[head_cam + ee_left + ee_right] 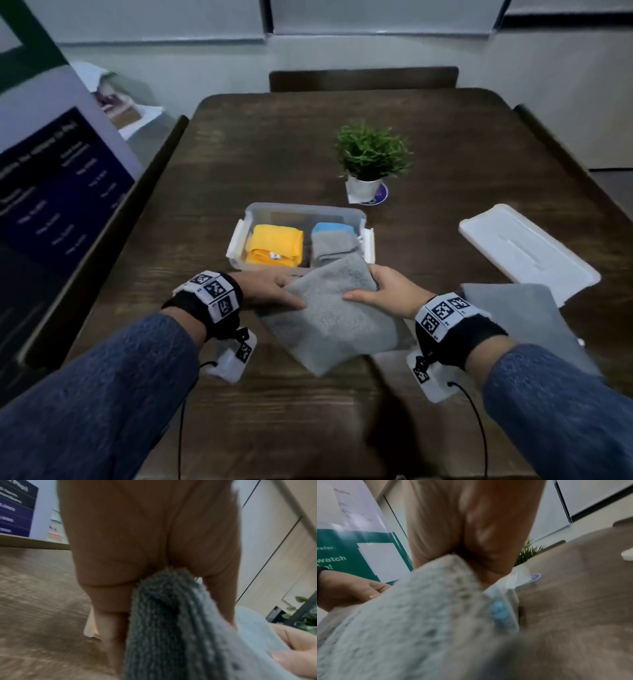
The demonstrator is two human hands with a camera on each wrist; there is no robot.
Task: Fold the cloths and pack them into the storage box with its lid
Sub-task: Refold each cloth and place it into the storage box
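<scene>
A folded grey cloth [334, 310] is held just above the table in front of the clear storage box [305, 209]. My left hand [274, 291] grips its left edge, thumb on top. My right hand [380, 289] grips the right edge the same way. In the left wrist view the grey cloth [171, 622] sits pinched in the left hand [133, 561]. In the right wrist view the grey cloth [412, 615] is clamped under the right hand [471, 534]. The box holds a folded yellow cloth [275, 245], a grey cloth [334, 245] and a blue cloth [330, 228]. The white lid [527, 250] lies at the right.
Another grey cloth [527, 318] lies flat on the table at the right, partly over the lid's near corner. A small potted plant [371, 161] stands behind the box. A display board [58, 192] leans along the table's left edge. Chairs flank the table.
</scene>
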